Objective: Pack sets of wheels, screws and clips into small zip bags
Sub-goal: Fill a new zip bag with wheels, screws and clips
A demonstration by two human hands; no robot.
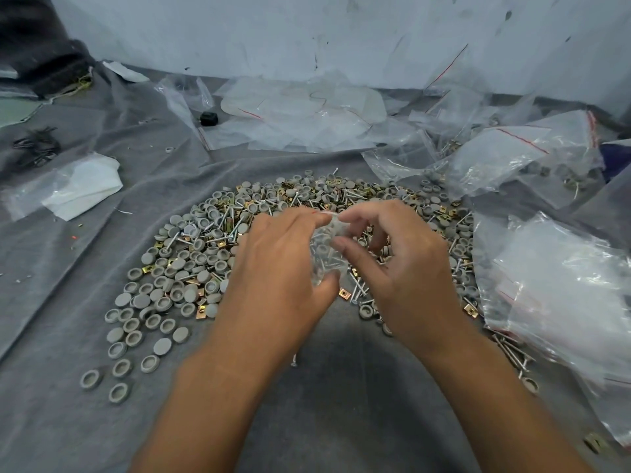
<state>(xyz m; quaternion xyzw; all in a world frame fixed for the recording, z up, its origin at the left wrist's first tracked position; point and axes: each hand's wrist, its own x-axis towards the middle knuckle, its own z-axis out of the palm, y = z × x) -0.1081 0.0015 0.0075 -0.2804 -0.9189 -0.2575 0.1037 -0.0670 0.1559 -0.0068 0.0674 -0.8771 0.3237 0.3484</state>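
Both hands [283, 254] pinching filled zip bag [326, 249]

No writing, label, brand or number can be read anywhere here; the zip bags [522, 145] beyond the wheels [191, 268] bear only plain red lines.

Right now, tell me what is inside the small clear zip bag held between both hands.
Through the small clear zip bag, silver screws and grey round wheels show. The left hand and right hand pinch it and cover its sides, so any brass clips and the counts cannot be seen.
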